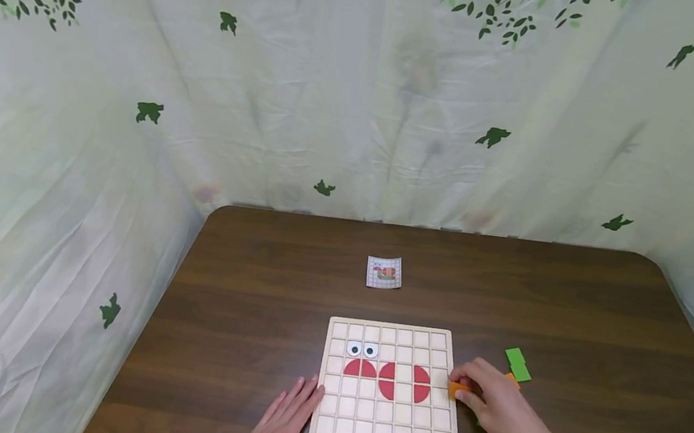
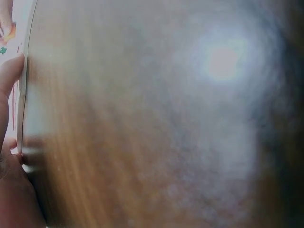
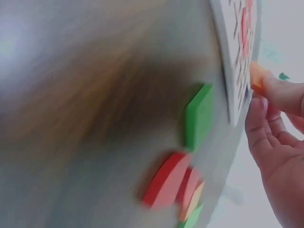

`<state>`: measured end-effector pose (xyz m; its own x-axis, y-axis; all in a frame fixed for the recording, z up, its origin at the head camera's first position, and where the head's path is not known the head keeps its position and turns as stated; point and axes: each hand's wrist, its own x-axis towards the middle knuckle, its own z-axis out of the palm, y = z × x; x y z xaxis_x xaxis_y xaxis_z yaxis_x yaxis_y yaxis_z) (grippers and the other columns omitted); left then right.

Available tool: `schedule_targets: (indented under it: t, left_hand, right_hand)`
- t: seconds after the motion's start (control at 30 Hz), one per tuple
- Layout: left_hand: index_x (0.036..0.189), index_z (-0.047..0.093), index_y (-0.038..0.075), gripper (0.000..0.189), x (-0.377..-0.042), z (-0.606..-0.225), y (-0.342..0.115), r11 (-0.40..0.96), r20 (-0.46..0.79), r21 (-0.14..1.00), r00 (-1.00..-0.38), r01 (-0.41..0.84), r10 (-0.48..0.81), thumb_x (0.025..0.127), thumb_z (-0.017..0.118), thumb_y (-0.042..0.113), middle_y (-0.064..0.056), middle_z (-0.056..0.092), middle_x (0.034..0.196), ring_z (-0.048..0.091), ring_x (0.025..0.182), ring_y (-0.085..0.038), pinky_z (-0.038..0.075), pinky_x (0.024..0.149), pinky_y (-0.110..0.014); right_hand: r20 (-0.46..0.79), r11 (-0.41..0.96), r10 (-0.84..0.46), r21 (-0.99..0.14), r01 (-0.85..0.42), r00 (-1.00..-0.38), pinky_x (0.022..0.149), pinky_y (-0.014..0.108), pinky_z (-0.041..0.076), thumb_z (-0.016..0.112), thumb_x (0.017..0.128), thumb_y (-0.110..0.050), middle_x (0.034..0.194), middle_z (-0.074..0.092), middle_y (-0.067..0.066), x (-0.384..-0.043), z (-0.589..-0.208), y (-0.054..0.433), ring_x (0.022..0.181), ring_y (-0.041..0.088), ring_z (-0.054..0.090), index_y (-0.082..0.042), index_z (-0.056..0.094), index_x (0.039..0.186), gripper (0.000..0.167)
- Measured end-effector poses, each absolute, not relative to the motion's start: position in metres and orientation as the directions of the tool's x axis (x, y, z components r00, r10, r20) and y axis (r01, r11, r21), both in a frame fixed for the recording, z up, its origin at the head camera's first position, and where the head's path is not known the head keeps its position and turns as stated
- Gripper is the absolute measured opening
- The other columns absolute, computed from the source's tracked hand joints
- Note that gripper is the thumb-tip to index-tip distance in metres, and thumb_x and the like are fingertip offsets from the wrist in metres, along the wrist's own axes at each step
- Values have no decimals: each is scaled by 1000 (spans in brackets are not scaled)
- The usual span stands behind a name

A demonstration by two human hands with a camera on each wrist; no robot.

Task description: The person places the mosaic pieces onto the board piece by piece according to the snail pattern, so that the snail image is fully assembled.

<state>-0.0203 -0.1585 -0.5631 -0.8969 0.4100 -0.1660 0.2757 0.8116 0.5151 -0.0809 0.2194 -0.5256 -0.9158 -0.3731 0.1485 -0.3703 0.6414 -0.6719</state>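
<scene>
A pale gridded board lies on the dark wooden table. My left hand rests against its left side with fingers extended, the thumb reaching its near edge. Between thumb and fingers, my right hand pinches an orange tile at the board's right edge. That orange tile also shows in the right wrist view. Two round eye tiles occupy cells in the second row. Below them are several red quarter-circle tiles, two forming a dome and the others two separate half circles.
Right of the board lie green tiles and a partly hidden orange tile. In the right wrist view, a green tile and red curved tiles rest on the table. Beyond the board is a small picture card. Patterned curtains surround the table.
</scene>
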Motion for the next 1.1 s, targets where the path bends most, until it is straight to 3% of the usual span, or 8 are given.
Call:
schedule_targets:
  t: [0.1, 0.3, 0.5, 0.7, 0.83, 0.9, 1.1]
  left_hand:
    - [158, 24, 23, 105, -20, -563, -158, 814, -176, 516, -897, 266, 405, 76, 54, 81, 3, 18, 163, 15, 149, -25, 8, 112, -41]
    - [158, 25, 22, 106, -20, -564, -157, 815, -155, 505, -899, 284, 410, 76, 54, 82, 3, 18, 163, 15, 148, -24, -7, 109, -20]
    - [158, 24, 24, 104, -19, -563, -157, 813, -164, 513, -899, 275, 407, 77, 53, 81, 3, 18, 163, 15, 148, -24, 2, 112, -32]
    - [157, 26, 21, 104, -19, -566, -159, 817, -80, 463, -901, 344, 426, 77, 52, 82, 1, 22, 162, 18, 148, -23, -14, 107, -13]
    - [157, 27, 21, 104, -19, -566, -159, 819, -78, 457, -902, 346, 424, 77, 51, 82, 1, 23, 162, 18, 147, -23, -15, 106, -12]
    - [157, 26, 21, 104, -19, -565, -159, 818, -113, 480, -903, 316, 415, 77, 53, 82, 2, 21, 162, 17, 148, -23, -8, 111, -19]
    - [157, 26, 21, 104, -19, -565, -159, 821, -119, 476, -902, 314, 414, 77, 52, 82, 1, 21, 162, 18, 148, -24, -12, 109, -15]
  right_hand:
    - [138, 607, -374, -712, -354, -917, 75, 25, 52, 79, 80, -1, 95, 58, -14, -85, -523, 208, 82, 4, 54, -21, 68, 98, 29]
    - [136, 565, -386, -747, -351, -912, 71, 24, 50, 78, 82, -3, 94, 59, -15, -94, -521, 184, 80, 5, 54, -23, 68, 97, 26]
    - [78, 630, -358, -715, -302, -931, 67, 24, 50, 80, 81, -8, 89, 62, -17, -103, -519, 163, 76, 6, 53, -22, 71, 95, 21]
    - [38, 693, -341, -665, -279, -939, 70, 26, 50, 81, 81, -9, 90, 64, -16, -111, -520, 151, 78, 6, 54, -22, 74, 93, 19]
    - [27, 700, -332, -662, -266, -943, 69, 26, 50, 81, 80, -9, 89, 65, -14, -114, -521, 145, 76, 7, 53, -21, 75, 93, 18]
    - [21, 701, -327, -665, -257, -945, 68, 26, 49, 81, 80, -10, 88, 64, -14, -116, -523, 143, 75, 8, 52, -20, 74, 93, 17]
    - [-19, 712, -314, -666, -223, -949, 64, 25, 47, 81, 81, -12, 82, 60, -15, -118, -523, 141, 72, 8, 51, -21, 74, 93, 16]
